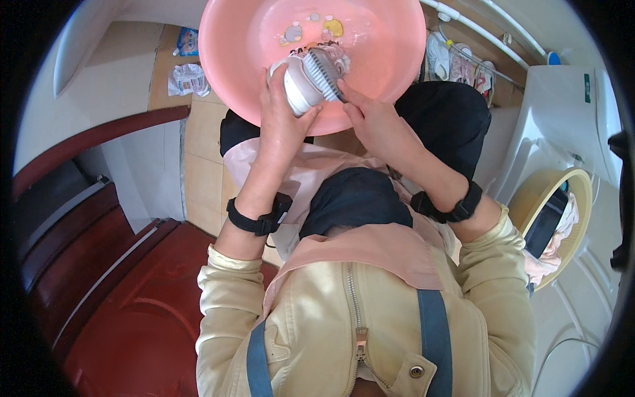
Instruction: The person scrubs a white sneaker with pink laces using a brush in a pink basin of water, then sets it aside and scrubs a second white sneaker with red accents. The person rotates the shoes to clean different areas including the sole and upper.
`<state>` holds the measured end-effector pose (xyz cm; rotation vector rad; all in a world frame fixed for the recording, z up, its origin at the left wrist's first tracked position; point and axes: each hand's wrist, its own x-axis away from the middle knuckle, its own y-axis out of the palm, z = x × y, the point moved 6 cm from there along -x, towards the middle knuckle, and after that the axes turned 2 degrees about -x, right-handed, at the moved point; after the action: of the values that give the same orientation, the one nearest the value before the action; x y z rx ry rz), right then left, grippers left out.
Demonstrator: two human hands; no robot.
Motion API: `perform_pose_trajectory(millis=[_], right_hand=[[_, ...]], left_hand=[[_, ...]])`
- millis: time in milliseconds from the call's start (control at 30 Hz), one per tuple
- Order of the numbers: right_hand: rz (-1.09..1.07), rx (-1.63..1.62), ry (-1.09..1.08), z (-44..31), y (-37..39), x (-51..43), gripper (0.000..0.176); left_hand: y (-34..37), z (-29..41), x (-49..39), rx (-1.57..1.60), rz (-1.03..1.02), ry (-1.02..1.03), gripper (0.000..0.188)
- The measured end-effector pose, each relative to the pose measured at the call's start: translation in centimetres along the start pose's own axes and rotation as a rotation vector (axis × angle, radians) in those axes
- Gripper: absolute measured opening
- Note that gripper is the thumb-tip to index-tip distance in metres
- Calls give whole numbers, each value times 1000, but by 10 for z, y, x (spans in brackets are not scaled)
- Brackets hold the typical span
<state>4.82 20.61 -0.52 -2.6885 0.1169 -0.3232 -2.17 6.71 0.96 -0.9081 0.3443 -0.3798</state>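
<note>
Over the near part of a pink plastic basin [223,64], my left hand [283,97] grips a white and pale pink shoe [300,89] by its heel end. The fingers wrap the far side and the thumb lies on the near side. My right hand [367,109] holds a grey scrubbing brush [325,74] by its handle. Its pale bristles lie against or just beside the shoe's side; exact contact cannot be told. The shoe's far end is partly behind the brush. Cartoon figures [332,27] are printed on the basin's inner floor.
Several shoes [459,62] stand on the floor right of the basin, beneath white pipes [481,30]. A blue pouch [187,42] and a white packet [188,80] lie to its left. At right, a yellow basket [578,228] holding cloths rests on a white appliance [555,109]. A dark red door [144,317] is at lower left.
</note>
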Motion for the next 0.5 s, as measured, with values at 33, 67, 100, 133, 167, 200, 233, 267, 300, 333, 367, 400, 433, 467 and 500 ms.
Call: perform_pose_trajectory(millis=[33,67,100,133,167,200,233,267,300,333,367,400,433,467,500], right_hand=[[31,50,-30,12,3,-5,34],[61,101,-60,36,13,-19,35],[91,154,-91,53,17,-33,35],[85,182,-51,63,20,-46,36],[85,212,-12,72,21,-60,36],[81,245,26,75,21,-65,37],[82,194,21,77,22,-65,37],[83,143,16,79,21,-64,37],[82,92,10,80,21,-65,37],[-2,62,27,64,20,-58,37],[-85,33,46,49,15,-47,37],[-160,3,68,32,10,-33,37],[-136,-19,9,18,4,-21,37],[-112,-41,-52,5,-1,-10,37],[-86,-62,-112,-3,-4,-2,37]], left_hand=[[-1,2,-1,-4,24,9,87],[-2,4,-1,-8,49,17,86],[0,5,-1,-10,29,29,86],[1,5,1,-20,8,34,87],[3,5,1,-26,-13,46,87],[4,4,1,-15,-28,24,89],[5,3,0,-3,-43,2,90],[6,2,0,8,-58,-19,92],[6,1,0,4,-48,-23,93],[5,-3,2,-2,-35,-36,95],[4,-7,4,-7,-22,-50,96],[2,-7,3,20,-16,-57,97],[1,-5,1,50,-8,-64,97],[-1,-5,-1,78,1,-70,98],[-3,-5,-3,61,22,-73,97]])
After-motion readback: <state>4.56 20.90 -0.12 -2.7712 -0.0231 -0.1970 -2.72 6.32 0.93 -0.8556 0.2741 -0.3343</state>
